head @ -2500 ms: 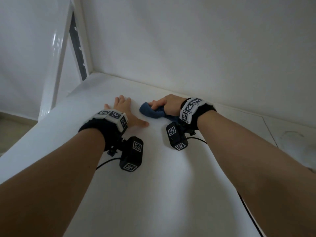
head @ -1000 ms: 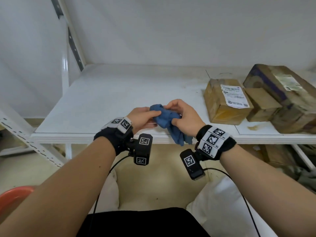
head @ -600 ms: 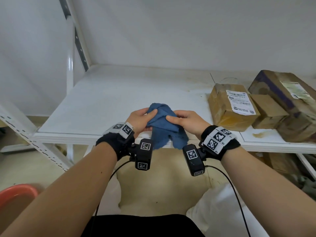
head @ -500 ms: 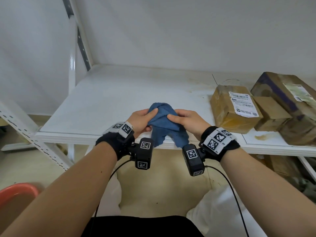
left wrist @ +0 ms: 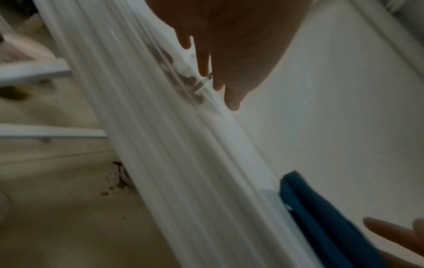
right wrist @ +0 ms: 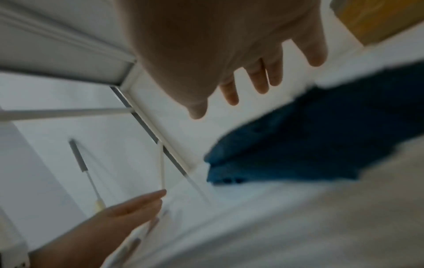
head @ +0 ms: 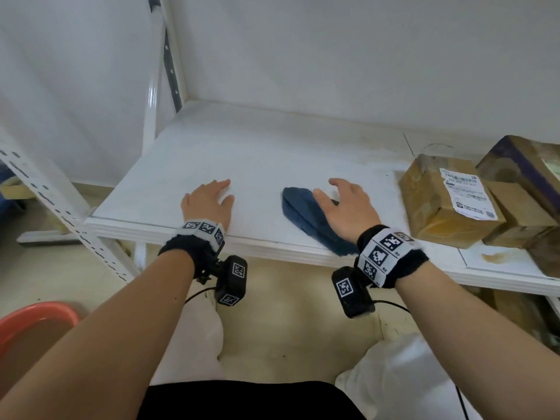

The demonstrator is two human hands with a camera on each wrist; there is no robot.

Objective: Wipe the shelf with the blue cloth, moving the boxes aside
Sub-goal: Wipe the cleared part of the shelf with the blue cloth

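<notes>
The blue cloth (head: pixel 309 218) (left wrist: pixel 325 217) (right wrist: pixel 321 137) lies folded on the white shelf (head: pixel 260 165), one end reaching the front edge. My right hand (head: pixel 345 207) (right wrist: pixel 250 76) hovers just over the cloth's right side, fingers spread and holding nothing. My left hand (head: pixel 209 201) (left wrist: pixel 220 72) is flat over the bare shelf to the cloth's left, fingers straight. Brown cardboard boxes sit at the right: one with a white label (head: pixel 448 204), a small one (head: pixel 521 213) and a large one (head: pixel 527 168).
A white perforated upright (head: pixel 45 192) and the shelf post (head: pixel 154 80) stand at the left. An orange basin (head: pixel 33 322) is on the floor at lower left. A brown stain (head: pixel 494 256) marks the shelf in front of the boxes. Wall behind the shelf.
Both hands held the bunched cloth above the shelf's front edge half a second ago. Now the cloth lies on the shelf and both hands have let go and spread apart.
</notes>
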